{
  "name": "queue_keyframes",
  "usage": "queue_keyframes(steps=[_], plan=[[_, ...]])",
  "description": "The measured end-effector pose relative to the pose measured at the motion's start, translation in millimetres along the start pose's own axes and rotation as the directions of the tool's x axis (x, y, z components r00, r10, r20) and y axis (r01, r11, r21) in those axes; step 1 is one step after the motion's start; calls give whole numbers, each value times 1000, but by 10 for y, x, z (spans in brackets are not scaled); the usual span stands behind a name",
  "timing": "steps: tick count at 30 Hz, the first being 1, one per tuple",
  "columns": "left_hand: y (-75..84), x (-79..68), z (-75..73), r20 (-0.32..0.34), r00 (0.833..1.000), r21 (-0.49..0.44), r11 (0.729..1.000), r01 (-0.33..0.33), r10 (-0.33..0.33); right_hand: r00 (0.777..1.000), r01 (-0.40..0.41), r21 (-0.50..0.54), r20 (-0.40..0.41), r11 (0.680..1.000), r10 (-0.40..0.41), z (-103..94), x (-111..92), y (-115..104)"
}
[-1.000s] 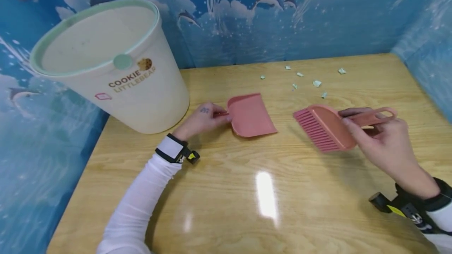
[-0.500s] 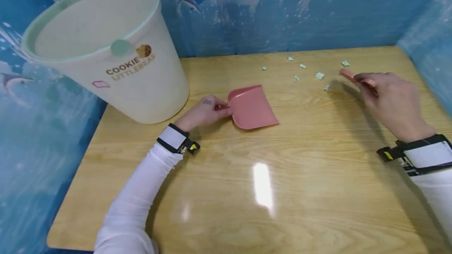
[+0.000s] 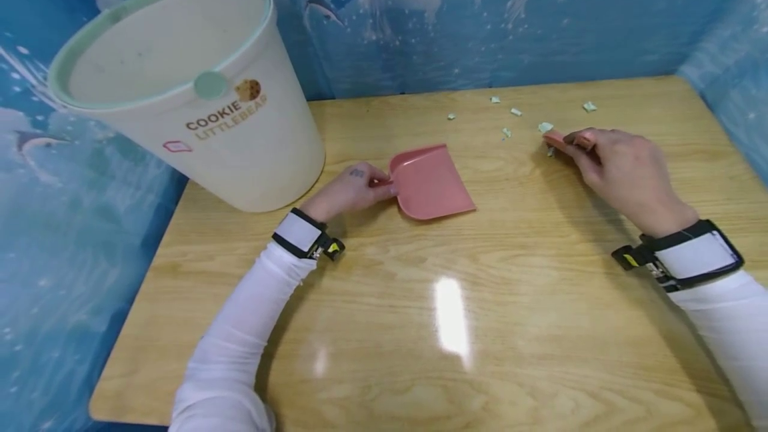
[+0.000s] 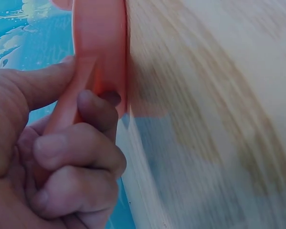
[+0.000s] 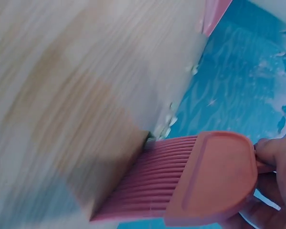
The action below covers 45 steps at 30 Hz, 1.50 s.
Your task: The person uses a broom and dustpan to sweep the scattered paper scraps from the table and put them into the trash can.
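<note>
My left hand (image 3: 354, 188) grips the handle of a pink dustpan (image 3: 432, 182) that lies on the table with its straight edge facing right. In the left wrist view the fingers (image 4: 80, 148) curl round that handle. Over on the right, my right hand (image 3: 627, 169) holds a pink hand brush (image 3: 557, 141) by its handle. The right wrist view shows the brush's bristles (image 5: 147, 176) down at the wood, with a paper scrap (image 5: 149, 142) at their tips. Several small pale green scraps (image 3: 507, 133) lie scattered to the left of and behind the brush.
A tall white bin (image 3: 240, 145) with a green rim and a cookie logo stands at the back left, left of the dustpan. The wooden table (image 3: 384, 325) ends at a blue dolphin-print backdrop (image 3: 408, 39) behind and on both sides.
My right hand swung the brush back toward the scraps, turned its bristles down, then moved left to the nearest ones. My left hand and the dustpan stayed nearly still.
</note>
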State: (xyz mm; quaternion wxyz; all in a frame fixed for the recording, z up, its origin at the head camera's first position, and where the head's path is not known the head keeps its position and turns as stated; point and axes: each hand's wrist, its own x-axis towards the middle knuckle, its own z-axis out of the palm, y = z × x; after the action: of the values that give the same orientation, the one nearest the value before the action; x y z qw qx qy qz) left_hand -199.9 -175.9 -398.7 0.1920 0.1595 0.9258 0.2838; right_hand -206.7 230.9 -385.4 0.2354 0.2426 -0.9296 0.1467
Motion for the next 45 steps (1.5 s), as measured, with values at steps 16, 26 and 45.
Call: queue_keyframes(steps=[16,26,45], plan=[[19,35,-23,53,997,-15,998,57,-56,999,-41,-38,-19,998,40,-107,156,-84],[26,42,-39,63,996,-29,997,71,-69,1000,20,77,0,997,-21,36,221,-234],[18,89,-84,88,992,-15,996,89,-88,981,-191,310,68,931,179,33,380,-617]])
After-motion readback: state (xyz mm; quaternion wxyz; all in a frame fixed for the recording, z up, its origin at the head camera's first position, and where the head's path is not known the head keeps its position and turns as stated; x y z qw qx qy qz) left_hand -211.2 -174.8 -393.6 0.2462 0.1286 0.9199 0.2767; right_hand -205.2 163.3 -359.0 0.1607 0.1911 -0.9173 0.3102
